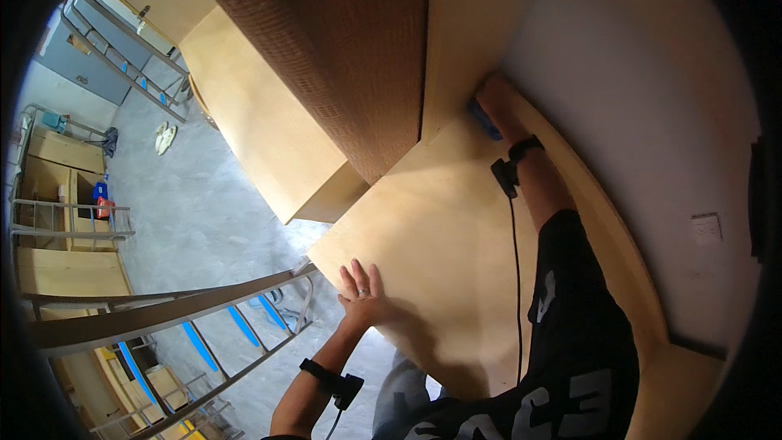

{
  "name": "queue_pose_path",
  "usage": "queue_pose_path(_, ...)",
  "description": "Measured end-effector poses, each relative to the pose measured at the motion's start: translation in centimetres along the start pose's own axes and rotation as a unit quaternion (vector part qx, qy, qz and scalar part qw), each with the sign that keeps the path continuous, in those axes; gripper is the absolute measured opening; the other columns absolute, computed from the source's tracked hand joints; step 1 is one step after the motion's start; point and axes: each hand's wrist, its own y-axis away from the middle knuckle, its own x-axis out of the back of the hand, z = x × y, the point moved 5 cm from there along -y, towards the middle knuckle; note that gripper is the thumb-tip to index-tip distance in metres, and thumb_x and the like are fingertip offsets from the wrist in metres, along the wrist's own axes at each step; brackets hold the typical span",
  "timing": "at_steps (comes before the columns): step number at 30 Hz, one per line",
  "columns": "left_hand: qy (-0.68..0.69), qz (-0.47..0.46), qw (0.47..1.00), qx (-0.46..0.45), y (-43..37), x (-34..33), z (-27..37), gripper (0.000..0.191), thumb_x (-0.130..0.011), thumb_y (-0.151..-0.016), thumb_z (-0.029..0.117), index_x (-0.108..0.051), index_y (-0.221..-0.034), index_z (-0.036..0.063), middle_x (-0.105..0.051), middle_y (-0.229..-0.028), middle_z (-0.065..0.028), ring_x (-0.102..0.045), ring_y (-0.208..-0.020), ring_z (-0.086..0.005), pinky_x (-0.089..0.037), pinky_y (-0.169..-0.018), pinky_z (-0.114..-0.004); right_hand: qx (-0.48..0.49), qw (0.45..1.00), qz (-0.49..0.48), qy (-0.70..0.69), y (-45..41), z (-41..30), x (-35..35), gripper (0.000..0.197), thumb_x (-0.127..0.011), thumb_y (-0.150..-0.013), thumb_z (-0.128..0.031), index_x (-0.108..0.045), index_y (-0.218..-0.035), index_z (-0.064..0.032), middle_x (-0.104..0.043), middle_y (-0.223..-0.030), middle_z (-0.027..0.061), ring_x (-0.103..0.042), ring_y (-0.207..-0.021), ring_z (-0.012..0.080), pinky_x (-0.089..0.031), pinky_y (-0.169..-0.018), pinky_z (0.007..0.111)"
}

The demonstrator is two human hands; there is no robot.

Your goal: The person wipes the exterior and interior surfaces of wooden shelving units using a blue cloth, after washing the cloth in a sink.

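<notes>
My left hand (pixel 361 293) rests palm down near the edge of a light wooden desktop (pixel 421 226), fingers spread and a ring on one of them. At the far corner of this surface, my right hand (pixel 496 98) presses on a dark blue cloth (pixel 486 120); shadow hides most of its fingers. The cloth lies where the desktop meets an upright wooden panel (pixel 455 73) and the wall. A black strap with a small device (pixel 506 177) circles my right wrist, its cable running back towards me. Another strapped device (pixel 348 392) is on my left forearm.
A brown textured panel (pixel 366 61) rises beside the desktop. Beyond it stands a second light wooden surface (pixel 263 128). A metal bunk frame and ladder with blue treads (pixel 244 326) is at my left. White shoes (pixel 165 137) lie on the grey floor. A wall plate (pixel 707 228) is at right.
</notes>
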Motion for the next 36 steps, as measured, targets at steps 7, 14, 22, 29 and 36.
queue_pose_path(7,0.014,0.024,0.999,-0.023,0.3,-0.1,0.4,0.11,-0.06,-0.068,0.056,0.0,-0.146,0.0051,0.021,-0.146,-0.0266,0.027,-0.129,-0.0501,-0.006,-0.092,-0.076,-0.022,0.997,0.018,0.074,1.8,2.0,1.2,0.027,-0.054,-0.079,-0.019,-0.06,-0.095,0.0025,-0.062,-0.098,0.0224,-0.06,-0.09,0.0366,-0.048,-0.079,0.046)
queue_pose_path(14,-0.119,0.276,0.941,-0.158,-3.4,-4.3,-1.8,0.095,-0.055,-0.071,0.046,-0.018,-0.138,-0.011,-0.016,-0.143,-0.0346,0.002,-0.131,-0.0576,-0.009,-0.1,-0.07,0.031,0.99,0.132,-0.046,9.4,0.5,3.0,0.025,-0.056,-0.08,-0.018,-0.062,-0.101,-0.0038,-0.063,-0.097,0.0189,-0.06,-0.092,0.0362,-0.047,-0.081,0.044)
queue_pose_path(22,-0.105,0.244,0.956,-0.121,-3.5,-3.7,-3.4,0.128,-0.069,-0.058,0.062,0.0,-0.143,-0.0043,0.009,-0.145,-0.0341,0.021,-0.13,-0.0526,-0.002,-0.102,-0.066,0.162,0.967,0.15,-0.128,20.3,-0.2,4.5,0.042,-0.063,-0.076,-0.025,-0.059,-0.115,-0.0088,-0.058,-0.108,0.0183,-0.054,-0.098,0.0388,-0.044,-0.086,0.043)
queue_pose_path(29,-0.024,-0.015,1.0,0.007,0.4,0.8,0.9,0.131,-0.07,-0.059,0.064,0.01,-0.144,0.0043,0.026,-0.145,-0.0257,0.031,-0.128,-0.0472,-0.006,-0.099,-0.07,0.02,0.998,0.034,0.05,17.7,1.4,2.5,0.05,-0.066,-0.073,-0.024,-0.054,-0.121,-0.0129,-0.048,-0.122,0.0195,-0.047,-0.108,0.0406,-0.041,-0.089,0.046)
queue_pose_path(36,-0.025,0.407,0.911,-0.066,-4.1,-5.8,-3.3,0.074,-0.048,-0.081,0.039,-0.023,-0.144,0.0093,-0.005,-0.151,-0.0239,0.004,-0.136,-0.0504,-0.015,-0.095,-0.072,-0.02,0.987,0.157,-0.016,9.3,3.7,5.9,0.052,-0.07,-0.07,-0.013,-0.053,-0.118,-0.0065,-0.056,-0.112,0.0178,-0.052,-0.102,0.0371,-0.042,-0.087,0.047)
